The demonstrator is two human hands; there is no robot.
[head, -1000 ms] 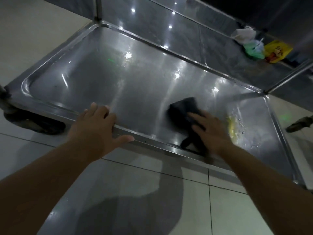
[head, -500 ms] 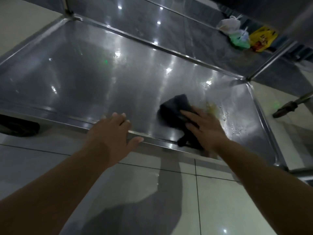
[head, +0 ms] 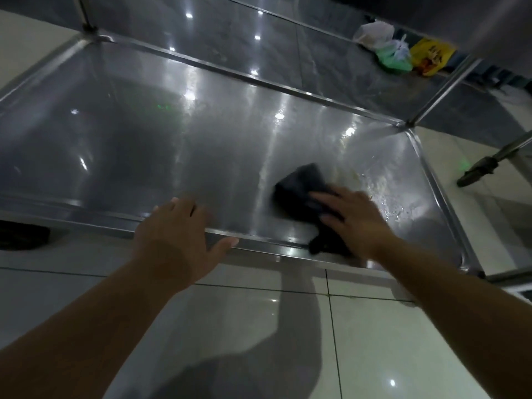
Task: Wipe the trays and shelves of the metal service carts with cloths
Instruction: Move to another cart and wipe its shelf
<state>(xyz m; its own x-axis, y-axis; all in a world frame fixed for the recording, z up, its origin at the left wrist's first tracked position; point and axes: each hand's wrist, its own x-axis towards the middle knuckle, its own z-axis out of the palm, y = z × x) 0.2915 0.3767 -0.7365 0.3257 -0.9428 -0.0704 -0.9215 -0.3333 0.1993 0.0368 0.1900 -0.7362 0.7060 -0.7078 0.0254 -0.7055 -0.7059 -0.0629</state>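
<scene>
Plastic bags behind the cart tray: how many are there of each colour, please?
White plastic bag: 1
Green plastic bag: 1
Yellow plastic bag: 1
Total: 3

Both bare forearms (head: 86,326) outstretched; left hand (head: 175,240) palm-down, thumb (head: 224,244) splayed; right hand (head: 359,223) palm-down, fingers (head: 328,198) straight.
</scene>
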